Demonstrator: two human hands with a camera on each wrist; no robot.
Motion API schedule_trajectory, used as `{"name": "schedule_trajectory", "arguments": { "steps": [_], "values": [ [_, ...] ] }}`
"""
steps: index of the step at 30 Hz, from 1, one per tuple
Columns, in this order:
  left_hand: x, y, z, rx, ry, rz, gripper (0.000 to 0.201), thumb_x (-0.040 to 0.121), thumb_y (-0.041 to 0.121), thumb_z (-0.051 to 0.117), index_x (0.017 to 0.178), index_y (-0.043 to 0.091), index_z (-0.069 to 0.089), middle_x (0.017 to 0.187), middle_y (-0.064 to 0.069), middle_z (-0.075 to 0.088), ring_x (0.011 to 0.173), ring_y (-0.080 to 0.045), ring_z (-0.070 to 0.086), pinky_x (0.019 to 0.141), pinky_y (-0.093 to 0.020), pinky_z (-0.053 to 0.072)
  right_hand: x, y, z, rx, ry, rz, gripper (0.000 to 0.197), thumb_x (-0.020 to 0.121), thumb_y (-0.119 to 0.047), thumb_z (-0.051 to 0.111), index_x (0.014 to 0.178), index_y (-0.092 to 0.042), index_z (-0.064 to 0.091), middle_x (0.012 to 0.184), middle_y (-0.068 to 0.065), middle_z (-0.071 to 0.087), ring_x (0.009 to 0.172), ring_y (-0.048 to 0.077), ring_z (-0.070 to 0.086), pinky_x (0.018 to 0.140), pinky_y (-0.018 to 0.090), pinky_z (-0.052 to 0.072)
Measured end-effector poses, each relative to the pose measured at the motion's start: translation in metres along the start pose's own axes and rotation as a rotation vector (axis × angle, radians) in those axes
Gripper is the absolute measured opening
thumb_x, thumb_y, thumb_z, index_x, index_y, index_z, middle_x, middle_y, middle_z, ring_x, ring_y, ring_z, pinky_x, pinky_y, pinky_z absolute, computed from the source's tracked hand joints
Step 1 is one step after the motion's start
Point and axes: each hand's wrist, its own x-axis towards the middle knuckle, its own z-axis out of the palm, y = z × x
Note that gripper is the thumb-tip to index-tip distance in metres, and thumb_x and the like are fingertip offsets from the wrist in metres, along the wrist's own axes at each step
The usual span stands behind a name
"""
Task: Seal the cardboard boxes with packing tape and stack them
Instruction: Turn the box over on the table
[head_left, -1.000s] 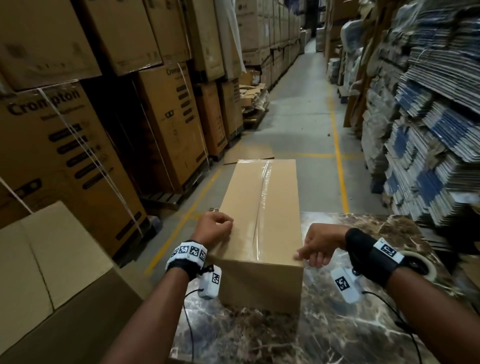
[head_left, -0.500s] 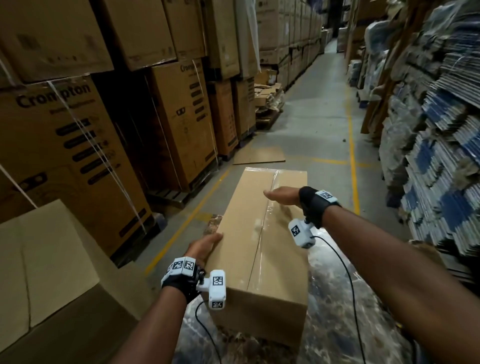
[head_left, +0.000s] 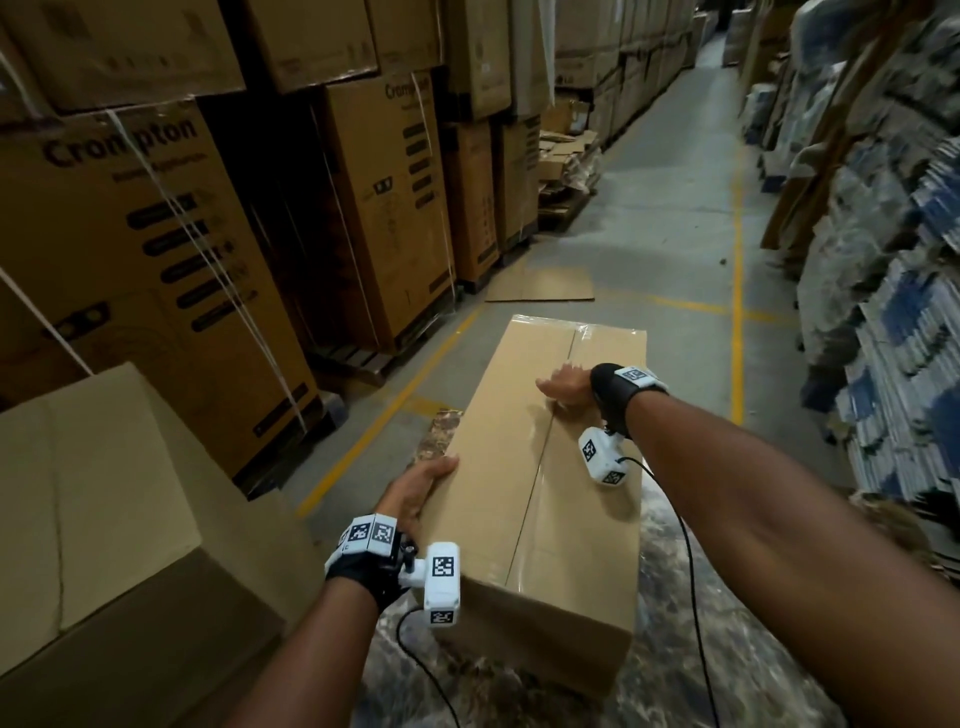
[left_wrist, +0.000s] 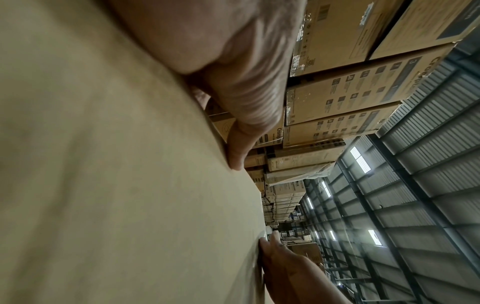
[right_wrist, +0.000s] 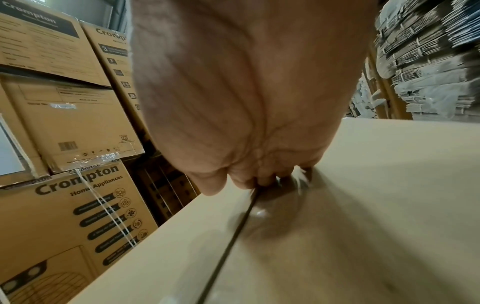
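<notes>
A long plain cardboard box (head_left: 509, 467) lies lengthwise on the marbled table (head_left: 675, 649), its top seam covered with clear packing tape (head_left: 545, 457). My right hand (head_left: 563, 387) lies flat, palm down, on the taped seam towards the far end; in the right wrist view the fingers (right_wrist: 259, 176) press the tape along the dark seam line. My left hand (head_left: 421, 486) rests with straight fingers against the box's (left_wrist: 116, 185) left side near the top edge. In the left wrist view the thumb (left_wrist: 239, 148) lies on the cardboard.
Tall stacks of printed appliance cartons (head_left: 156, 234) line the left of the aisle. A large open-topped plain carton (head_left: 93, 493) stands close at the left. Bundles of flat cardboard (head_left: 893, 312) fill the right. A loose cardboard sheet (head_left: 540, 286) lies on the concrete floor ahead.
My right hand left the box's near right corner and slid forward along the taped seam. The left hand uncurled from the near corner and now lies flat on the left side.
</notes>
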Motion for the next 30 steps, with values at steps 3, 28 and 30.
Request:
{"name": "schedule_trajectory", "arguments": {
  "steps": [3,28,30],
  "values": [
    [0.001,0.0,0.001,0.023,0.025,0.018,0.047,0.088,0.038,0.074,0.118,0.003,0.069,0.096,-0.021,0.073,0.078,-0.033,0.068,0.079,-0.044,0.056,-0.02,-0.003,0.007,-0.065,-0.031,-0.003,0.068,0.109,-0.053,0.028,0.156,-0.004,0.037,0.165,0.017,0.027,0.151,0.034,0.029,0.122,0.047,0.026],
    [0.071,-0.008,-0.034,0.155,0.152,0.064,0.107,0.02,0.046,0.099,0.117,0.008,0.072,0.102,-0.016,0.077,0.089,-0.039,0.076,0.084,-0.062,0.058,-0.196,-0.002,0.111,-0.354,-0.14,-0.291,0.057,0.113,-0.037,0.028,0.161,-0.005,0.024,0.169,0.02,0.014,0.156,0.033,0.017,0.124,0.042,0.017],
    [0.016,0.0,-0.013,0.215,0.135,0.091,0.088,0.041,0.048,0.098,0.114,0.007,0.071,0.097,-0.016,0.077,0.083,-0.036,0.076,0.079,-0.054,0.061,-0.208,-0.001,0.115,-0.396,-0.119,-0.357,0.058,0.111,-0.04,0.034,0.159,-0.008,0.03,0.169,0.019,0.019,0.154,0.033,0.024,0.122,0.041,0.023]
  ]
}}
